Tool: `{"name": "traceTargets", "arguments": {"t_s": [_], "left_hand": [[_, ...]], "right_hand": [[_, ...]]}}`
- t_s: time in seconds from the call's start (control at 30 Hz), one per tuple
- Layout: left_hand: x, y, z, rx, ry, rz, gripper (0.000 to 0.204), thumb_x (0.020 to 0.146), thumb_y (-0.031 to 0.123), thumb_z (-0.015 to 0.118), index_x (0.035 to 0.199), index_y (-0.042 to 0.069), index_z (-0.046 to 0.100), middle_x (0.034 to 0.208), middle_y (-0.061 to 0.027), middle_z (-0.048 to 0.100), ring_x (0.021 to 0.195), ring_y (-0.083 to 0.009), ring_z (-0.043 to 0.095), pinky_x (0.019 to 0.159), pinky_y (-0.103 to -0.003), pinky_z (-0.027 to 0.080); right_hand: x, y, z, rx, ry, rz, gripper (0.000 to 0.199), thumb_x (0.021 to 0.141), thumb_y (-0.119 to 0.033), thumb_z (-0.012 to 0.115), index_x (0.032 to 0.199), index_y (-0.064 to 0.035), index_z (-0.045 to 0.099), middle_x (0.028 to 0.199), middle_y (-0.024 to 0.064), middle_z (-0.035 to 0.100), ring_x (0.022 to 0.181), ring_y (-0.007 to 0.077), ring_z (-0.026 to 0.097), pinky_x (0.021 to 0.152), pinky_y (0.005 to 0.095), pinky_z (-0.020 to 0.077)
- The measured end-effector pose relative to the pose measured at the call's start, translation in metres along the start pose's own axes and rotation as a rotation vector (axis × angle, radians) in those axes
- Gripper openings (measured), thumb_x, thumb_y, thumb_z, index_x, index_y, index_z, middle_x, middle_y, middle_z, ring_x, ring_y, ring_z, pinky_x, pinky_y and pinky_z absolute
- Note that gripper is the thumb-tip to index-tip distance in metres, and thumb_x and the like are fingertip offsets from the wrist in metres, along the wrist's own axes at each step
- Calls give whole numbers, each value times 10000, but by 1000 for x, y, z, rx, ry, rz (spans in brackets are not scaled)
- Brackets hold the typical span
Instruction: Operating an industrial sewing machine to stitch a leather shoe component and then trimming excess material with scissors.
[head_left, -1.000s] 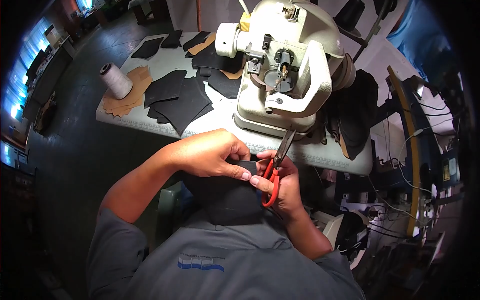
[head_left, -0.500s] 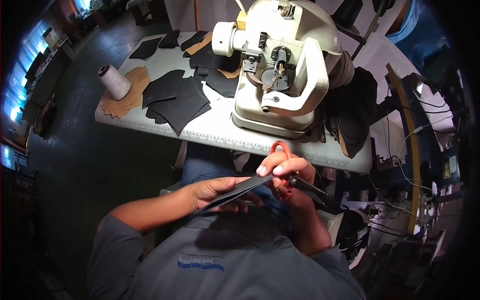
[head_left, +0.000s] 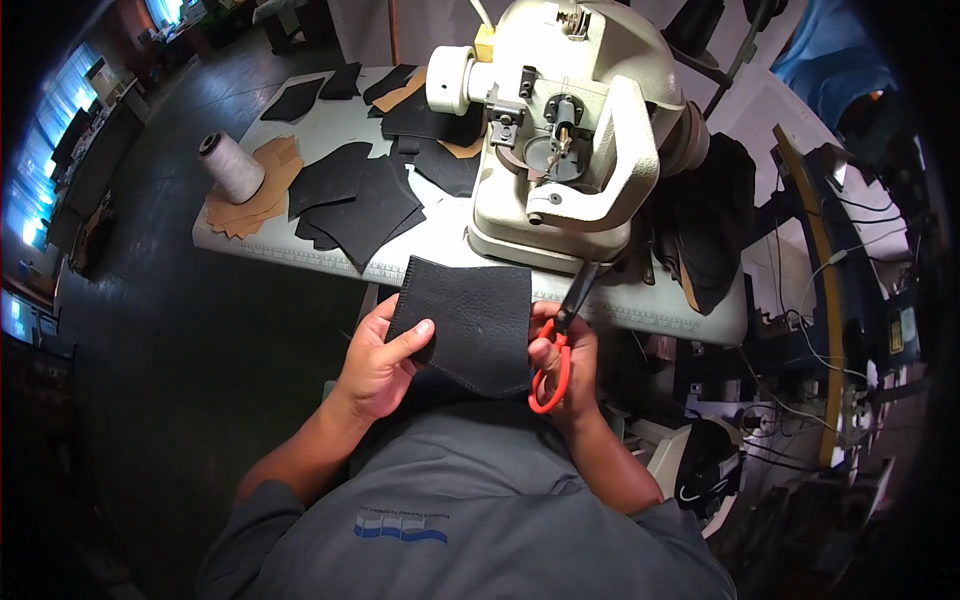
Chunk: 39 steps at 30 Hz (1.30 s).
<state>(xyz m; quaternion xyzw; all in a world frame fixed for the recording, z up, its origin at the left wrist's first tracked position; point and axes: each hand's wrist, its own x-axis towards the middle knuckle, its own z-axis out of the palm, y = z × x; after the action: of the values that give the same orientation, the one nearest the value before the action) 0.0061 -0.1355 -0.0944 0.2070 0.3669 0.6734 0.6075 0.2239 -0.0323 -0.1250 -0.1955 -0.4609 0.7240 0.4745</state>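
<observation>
My left hand [head_left: 382, 358] grips the left side of a black leather piece [head_left: 468, 320], thumb on its face and fingers behind. The grained face is turned up to me, and stitching runs along its left and lower edges. My right hand [head_left: 568, 362] is closed around red-handled scissors [head_left: 564, 370] beside the leather's right edge. Their dark blades point up toward the table's front edge. Whether some right fingers also touch the leather's edge is hard to make out.
A cream sewing machine [head_left: 560, 150] stands on the white table [head_left: 420, 285], with black leather pieces [head_left: 365, 205] to its left and more dark pieces [head_left: 705, 220] to its right. A white thread cone [head_left: 232, 168] stands on tan pieces [head_left: 280, 165]. Cables hang at the right.
The leather piece, seen edge-on before, is now turned flat with its grained face up. The scissors have swung from pointing right and down to pointing up, red handles now lower.
</observation>
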Motion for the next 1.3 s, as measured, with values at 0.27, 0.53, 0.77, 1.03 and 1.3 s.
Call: {"name": "traceTargets", "arguments": {"t_s": [0.27, 0.53, 0.77, 1.03, 1.3], "left_hand": [[-3, 8, -13, -51, -96, -105, 483, 1043, 110, 664, 1494, 1, 529, 1371, -137, 687, 1228, -213, 694, 1063, -380, 563], [-19, -32, -12, -40, -283, -135, 928, 866, 169, 872, 1610, 8, 342, 1587, -137, 493, 1451, -280, 521, 1177, -450, 479], [3, -38, 36, 81, 59, 86, 564, 940, 27, 768, 1454, 7, 536, 1399, -110, 642, 1255, -220, 636, 1085, -374, 513], [3, -33, 43, 109, 151, 203, 478, 908, -23, 770, 1351, -5, 590, 1262, -104, 693, 1156, -208, 682, 1033, -372, 541], [-1, -34, 44, 177, 156, 251, 446, 878, -67, 798, 1290, -6, 639, 1208, -85, 710, 1095, -187, 699, 1002, -344, 555]], "right_hand": [[2, -6, 11, -206, 129, 115, 215, 897, -11, 838, 1047, -47, 688, 781, -79, 555, 649, 2, 462, 599, 187, 371], [7, -4, 18, -66, 207, 181, 215, 908, -23, 830, 1057, -50, 677, 770, -74, 578, 659, 6, 490, 598, 192, 381], [15, -14, 24, -169, 76, 174, 195, 949, -41, 798, 1107, -28, 684, 806, -7, 647, 655, 57, 588, 562, 229, 479], [13, -18, 11, -23, 65, 227, 223, 984, -47, 731, 1186, 8, 653, 889, 125, 724, 708, 165, 713, 573, 259, 577], [6, -18, 14, -94, -10, 251, 394, 856, 33, 838, 1197, -16, 647, 863, 43, 692, 752, 99, 656, 641, 240, 538]]}}
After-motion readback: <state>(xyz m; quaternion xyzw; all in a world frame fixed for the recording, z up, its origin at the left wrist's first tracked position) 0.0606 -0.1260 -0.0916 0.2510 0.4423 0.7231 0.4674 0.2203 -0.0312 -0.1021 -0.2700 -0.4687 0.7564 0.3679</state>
